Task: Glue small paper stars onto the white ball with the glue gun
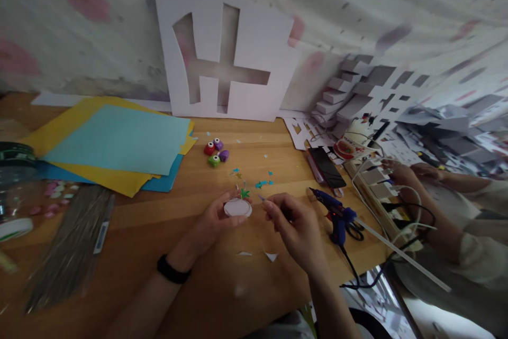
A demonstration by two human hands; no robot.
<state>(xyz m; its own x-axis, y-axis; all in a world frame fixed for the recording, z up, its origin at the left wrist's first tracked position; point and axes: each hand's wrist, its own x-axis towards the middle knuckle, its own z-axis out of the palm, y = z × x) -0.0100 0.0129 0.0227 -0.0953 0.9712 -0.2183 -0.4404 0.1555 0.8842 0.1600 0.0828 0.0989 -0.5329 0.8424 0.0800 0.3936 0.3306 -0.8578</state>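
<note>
Above the bench (214,296), the left hand (212,222) grips a white disc (237,208), seemingly already cut out, the right hand (296,225) pinches a small pointed piece (261,197), and blue stars (270,173) lie loose, apparently unused.

Sheets (123,138) lie left, glue gun (338,228) right, apparently 4 toys (214,160) between.

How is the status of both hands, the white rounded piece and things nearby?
Left hand holding white rounded piece, green star near its far edge. Right hand pinching tiny pointed piece. Blue glue gun lies right of right hand, not touching.
</note>
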